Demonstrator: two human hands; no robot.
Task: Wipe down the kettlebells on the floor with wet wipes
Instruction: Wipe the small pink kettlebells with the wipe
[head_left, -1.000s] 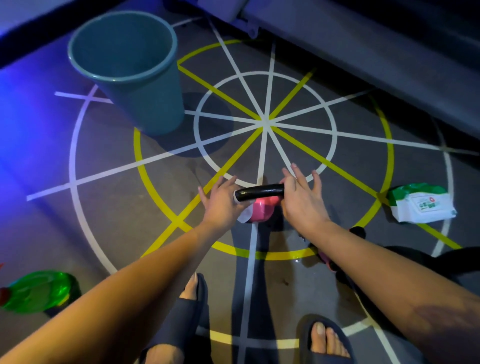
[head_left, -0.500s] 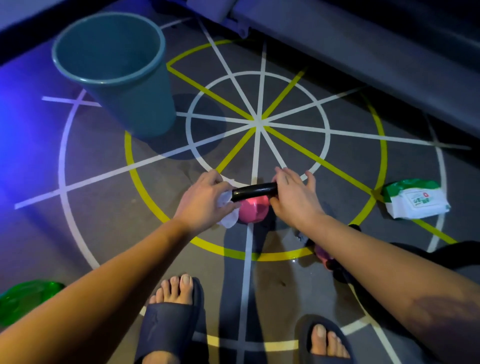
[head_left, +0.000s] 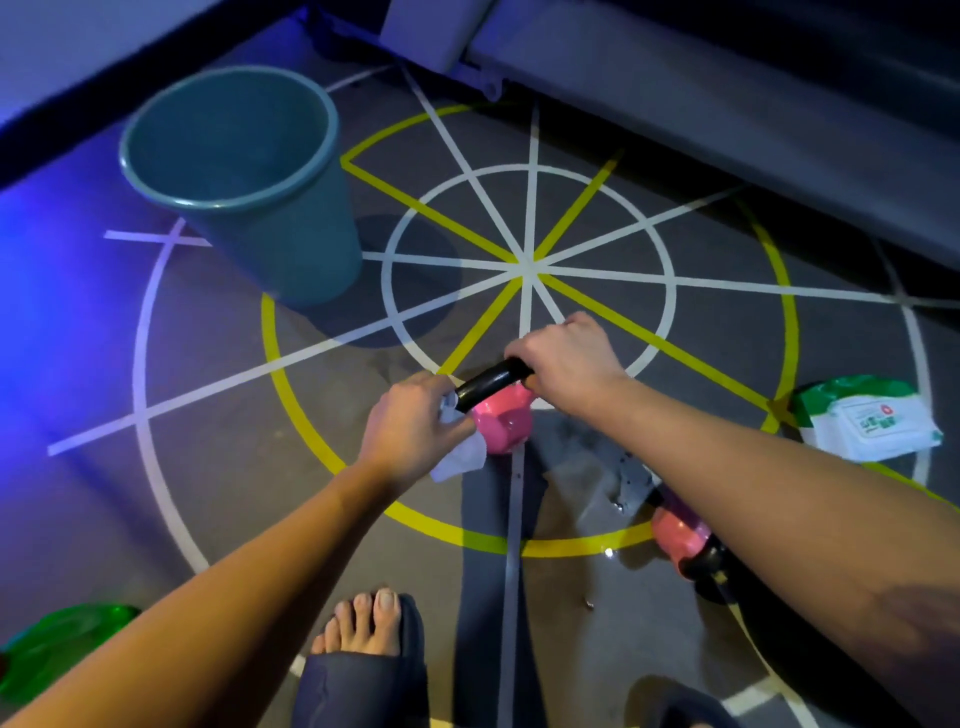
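Floor markings (head_left: 527, 267) as before, right hand (head_left: 569, 358) newly tight around kettlebell handle (head_left: 488, 382).

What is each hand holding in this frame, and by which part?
The right hand grips the pink kettlebell by the right end of its black handle. The left hand holds a crumpled white wet wipe against the handle's left end.

Plenty of bare floor (head_left: 218, 467) left of the pink kettlebell (head_left: 504, 428), and the stretch just beyond it is open out to the hub of the painted wheel. The teal bucket (head_left: 249, 197) blocks far left. Second kettlebell (head_left: 680, 540) sits near right, wipes pack (head_left: 867, 421) further right, green bottle (head_left: 57, 644) in the near-left corner. Grey machine frame (head_left: 675, 104) walls off the far side.
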